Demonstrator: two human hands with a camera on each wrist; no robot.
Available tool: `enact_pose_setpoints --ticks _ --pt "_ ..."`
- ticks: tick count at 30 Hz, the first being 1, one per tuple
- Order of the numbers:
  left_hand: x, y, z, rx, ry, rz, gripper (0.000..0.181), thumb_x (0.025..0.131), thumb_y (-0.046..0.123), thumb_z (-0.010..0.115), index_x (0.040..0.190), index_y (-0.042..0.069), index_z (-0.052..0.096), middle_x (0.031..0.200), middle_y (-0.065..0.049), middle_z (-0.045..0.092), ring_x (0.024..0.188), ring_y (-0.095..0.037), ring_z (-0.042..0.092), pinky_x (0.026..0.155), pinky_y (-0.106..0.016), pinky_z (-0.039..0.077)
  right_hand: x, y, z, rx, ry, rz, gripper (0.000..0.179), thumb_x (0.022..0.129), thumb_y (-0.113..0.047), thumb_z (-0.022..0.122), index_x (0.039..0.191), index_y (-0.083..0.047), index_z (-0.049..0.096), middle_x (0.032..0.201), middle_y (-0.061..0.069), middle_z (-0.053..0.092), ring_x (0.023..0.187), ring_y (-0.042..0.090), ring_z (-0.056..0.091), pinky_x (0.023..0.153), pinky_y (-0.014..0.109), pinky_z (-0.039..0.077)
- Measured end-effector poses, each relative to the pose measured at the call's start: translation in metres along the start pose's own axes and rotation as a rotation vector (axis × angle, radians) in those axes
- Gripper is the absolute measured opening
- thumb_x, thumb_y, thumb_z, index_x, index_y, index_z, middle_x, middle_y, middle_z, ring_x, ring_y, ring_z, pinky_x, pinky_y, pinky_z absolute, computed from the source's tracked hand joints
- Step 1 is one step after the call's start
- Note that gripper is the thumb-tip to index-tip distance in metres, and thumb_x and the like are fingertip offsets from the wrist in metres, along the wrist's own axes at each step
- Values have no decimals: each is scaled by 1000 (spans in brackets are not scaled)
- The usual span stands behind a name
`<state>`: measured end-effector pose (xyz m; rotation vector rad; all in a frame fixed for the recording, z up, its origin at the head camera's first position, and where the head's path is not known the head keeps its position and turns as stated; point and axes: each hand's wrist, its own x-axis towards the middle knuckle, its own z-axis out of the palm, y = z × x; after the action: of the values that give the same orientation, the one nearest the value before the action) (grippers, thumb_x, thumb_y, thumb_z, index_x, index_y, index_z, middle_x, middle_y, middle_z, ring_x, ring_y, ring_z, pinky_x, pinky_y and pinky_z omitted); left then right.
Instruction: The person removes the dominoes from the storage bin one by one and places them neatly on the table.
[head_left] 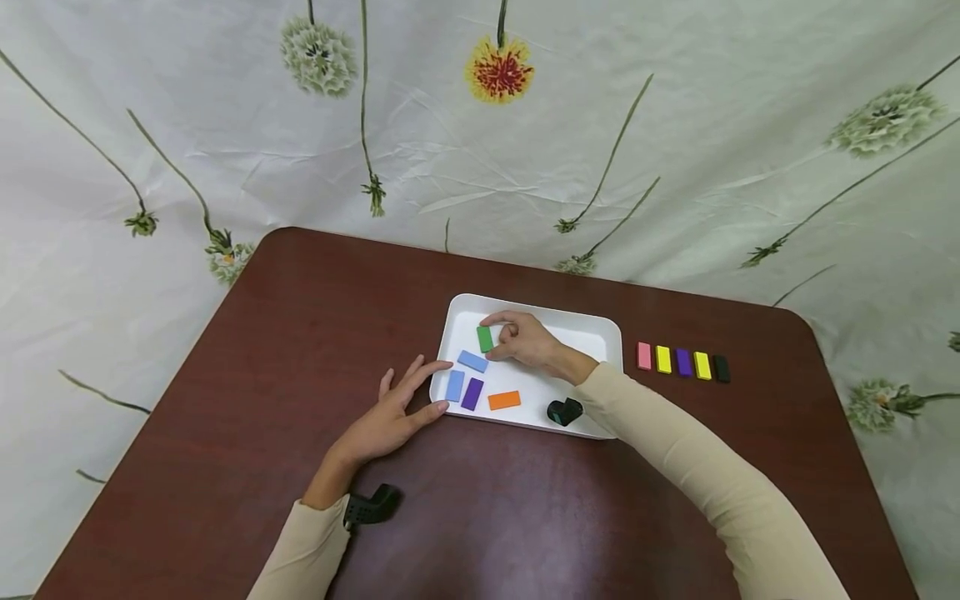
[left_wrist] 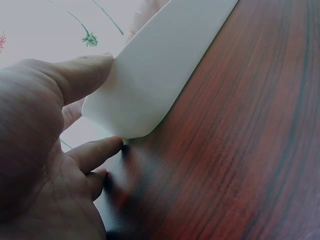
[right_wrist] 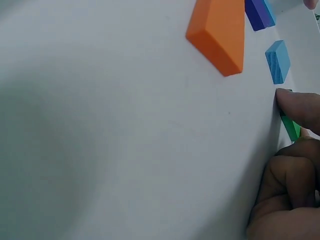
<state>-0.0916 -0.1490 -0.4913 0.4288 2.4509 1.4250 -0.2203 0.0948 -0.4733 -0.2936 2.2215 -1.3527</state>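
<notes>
pinched the green block (head_left: 484, 339) in the tray (head_left: 538, 392), just beyond a blue block (head_left: 472, 361), with the right hand (head_left: 525, 340), touched the tray with the left hand (head_left: 382, 423), fingers spread, seemingly mid-placement, and probably called next for careful release.

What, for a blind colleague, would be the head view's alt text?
A right hand pinches a green block in a white tray with four others; the left hand touches the tray. Five more blocks lie beside it.
</notes>
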Motion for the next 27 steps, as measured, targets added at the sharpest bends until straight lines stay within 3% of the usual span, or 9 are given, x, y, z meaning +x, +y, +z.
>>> enact_pose_setpoints --ticks 9,15,21,27 --pt "0 -1 -1 5 -5 1 59 99 37 62 152 30 38 164 -13 28 157 -33 3 116 -64 -13 -3 -2 -3 -13 -24 -20 55 78 5 79 129 1 60 63 -6 41 63 8 38 62 20 34" --pt "-1 -1 -1 -6 -1 10 58 99 38 62 152 31 38 163 -12 29 157 -33 3 116 -63 -13 -20 -12 -19 -58 -14 -59 53 79 -3 82 128 -7 61 67 -6 37 60 9 32 54 22 28" --pt "-3 -2 -2 -9 -1 20 59 99 38 62 153 31 38 163 -10 31 157 -32 3 116 -63 -14 -59 -10 -60 -72 40 -144 52 83 -6 81 130 -9 61 72 -2 32 66 12 35 57 24 31" --pt "-5 -1 -2 -25 -6 32 59 100 38 62 153 31 37 162 -7 33 157 -31 2 116 -62 -14 -118 16 -120 -57 149 -174 50 88 -3 76 133 -3 55 71 -4 29 59 10 34 54 25 36"
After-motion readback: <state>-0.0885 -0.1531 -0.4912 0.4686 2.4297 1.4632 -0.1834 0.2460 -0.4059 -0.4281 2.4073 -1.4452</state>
